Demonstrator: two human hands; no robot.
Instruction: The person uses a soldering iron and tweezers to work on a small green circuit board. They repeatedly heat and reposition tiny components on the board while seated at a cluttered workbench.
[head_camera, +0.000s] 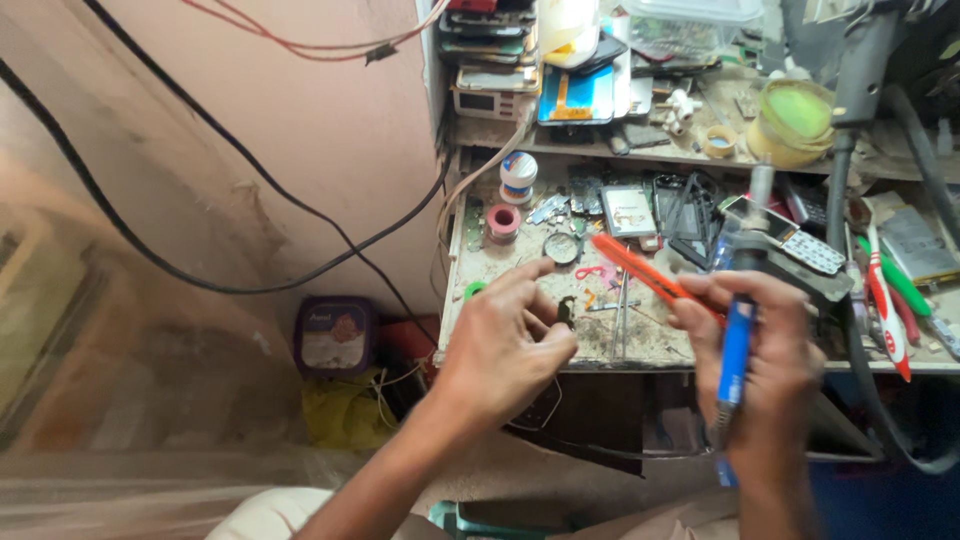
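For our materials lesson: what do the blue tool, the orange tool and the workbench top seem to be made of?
Blue tool in the right hand: probably glossy plastic grip, grey metal-looking shaft.
Orange tool: likely smooth moulded plastic, judging by its bright uniform colour.
Workbench top: possibly wood or board, matte, stained and dusty.

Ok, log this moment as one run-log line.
left hand: pinches small dark part | right hand: grips blue-handled soldering iron, orange-handled tool | over cluttered workbench

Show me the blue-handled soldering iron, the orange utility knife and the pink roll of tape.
blue-handled soldering iron (737, 345), head view, middle of the blue grip.
orange utility knife (640, 268), head view, mid orange body.
pink roll of tape (503, 221), head view, top rim.
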